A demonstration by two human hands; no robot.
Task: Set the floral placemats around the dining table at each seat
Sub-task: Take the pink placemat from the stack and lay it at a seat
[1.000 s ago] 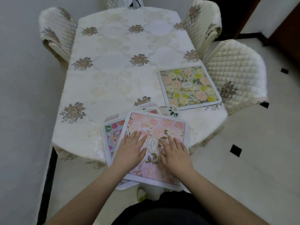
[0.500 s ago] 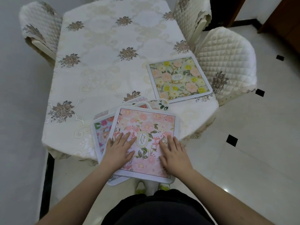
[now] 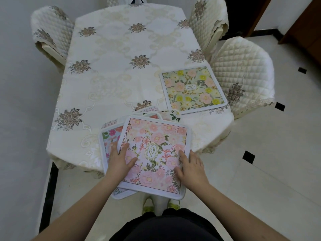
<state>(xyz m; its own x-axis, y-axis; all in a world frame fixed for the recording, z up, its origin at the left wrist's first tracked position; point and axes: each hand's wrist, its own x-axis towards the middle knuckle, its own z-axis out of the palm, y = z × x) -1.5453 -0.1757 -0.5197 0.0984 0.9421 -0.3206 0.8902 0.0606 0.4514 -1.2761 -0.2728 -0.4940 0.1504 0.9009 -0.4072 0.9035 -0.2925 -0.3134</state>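
The long tabletop (image 3: 121, 70), draped in a cream cloth embroidered with brown flower clusters, filled the upper centre of the view. Cream quilted chairs stood round it: one pulled out at the near right (image 3: 243, 72), one tucked in at the far right (image 3: 208, 21), and one at the far left (image 3: 52, 33). A square placemat printed with yellow and pink flowers on a pale green ground (image 3: 192, 88) lay flat at the right edge of the tabletop, in front of the near right chair. At the near end lay a loose stack of placemats (image 3: 111, 136), overhanging the edge toward the person. The top one, a square pink floral placemat with a white border and an oval "GARDEN" emblem (image 3: 154, 153), sat askew on the rest. The left hand (image 3: 119, 160) rested across the pink placemat's left edge, its grip spread, fingers straight and flat. The right hand (image 3: 192, 166) lay at the right edge, thumb on the printed face; whether its fingers curled under the border could not be told.
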